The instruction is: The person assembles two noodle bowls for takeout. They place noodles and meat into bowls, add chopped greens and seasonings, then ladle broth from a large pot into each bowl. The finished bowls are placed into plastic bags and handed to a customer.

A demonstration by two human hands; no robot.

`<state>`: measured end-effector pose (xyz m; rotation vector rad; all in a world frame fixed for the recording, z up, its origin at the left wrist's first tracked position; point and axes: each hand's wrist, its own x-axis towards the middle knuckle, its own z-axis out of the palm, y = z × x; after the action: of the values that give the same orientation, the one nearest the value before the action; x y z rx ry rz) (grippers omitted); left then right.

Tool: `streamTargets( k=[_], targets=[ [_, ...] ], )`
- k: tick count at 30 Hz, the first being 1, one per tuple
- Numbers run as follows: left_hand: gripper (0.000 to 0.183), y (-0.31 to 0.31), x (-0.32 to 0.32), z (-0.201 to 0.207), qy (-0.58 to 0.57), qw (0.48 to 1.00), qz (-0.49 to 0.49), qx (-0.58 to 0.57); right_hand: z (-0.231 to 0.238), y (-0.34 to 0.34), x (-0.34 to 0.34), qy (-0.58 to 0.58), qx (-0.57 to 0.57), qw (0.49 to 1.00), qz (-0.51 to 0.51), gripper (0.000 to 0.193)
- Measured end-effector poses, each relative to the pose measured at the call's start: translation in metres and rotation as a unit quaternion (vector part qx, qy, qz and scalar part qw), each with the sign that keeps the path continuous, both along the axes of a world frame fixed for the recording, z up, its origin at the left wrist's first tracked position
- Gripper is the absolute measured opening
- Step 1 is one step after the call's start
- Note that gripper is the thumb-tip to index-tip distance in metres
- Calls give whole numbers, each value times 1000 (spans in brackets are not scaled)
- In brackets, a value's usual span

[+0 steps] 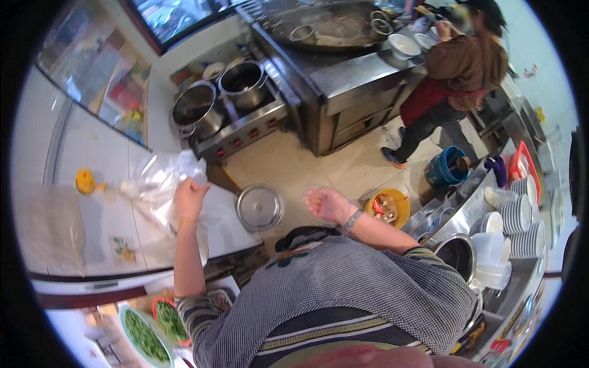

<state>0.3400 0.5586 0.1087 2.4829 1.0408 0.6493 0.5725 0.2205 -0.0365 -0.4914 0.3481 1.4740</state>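
My left hand point(191, 199) is closed at the edge of a crumpled clear plastic bag point(161, 178), its fingers curled against the film. That bag lies on the white countertop point(218, 236) to my left. My right hand point(330, 206) is held out over the floor with its palm up, the fingers apart and loosely bent, and nothing in it. Below and between my hands, a round metal lid point(259, 207) shows beside the counter's edge. The nearest thing to my right hand is a yellow bucket point(397, 197) with scraps inside.
A small yellow object point(87, 181) sits on the counter. Two large pots point(197, 109) stand on a stove ahead, left of a big wok point(331, 30). A person point(457, 67) works there. Rightward are a blue bucket point(440, 168), stacked plates point(526, 239) and a steel pot point(457, 253).
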Motion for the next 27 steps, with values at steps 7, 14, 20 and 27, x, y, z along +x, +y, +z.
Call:
streamTargets(
  k=[7, 14, 20, 27],
  targets=[
    [51, 32, -7, -26, -29, 997, 10, -75, 6, 20, -7, -6, -47, 999, -5, 28],
    [38, 30, -6, -37, 15, 999, -11, -42, -3, 20, -9, 5, -37, 999, -7, 27],
    [21, 15, -4, -22, 0, 998, -27, -50, -10, 24, -5, 2, -19, 1000, 0, 23],
    [31, 6, 0, -4, -24, 995, 8, -98, -7, 32, -9, 5, -27, 1000, 6, 18]
  ],
)
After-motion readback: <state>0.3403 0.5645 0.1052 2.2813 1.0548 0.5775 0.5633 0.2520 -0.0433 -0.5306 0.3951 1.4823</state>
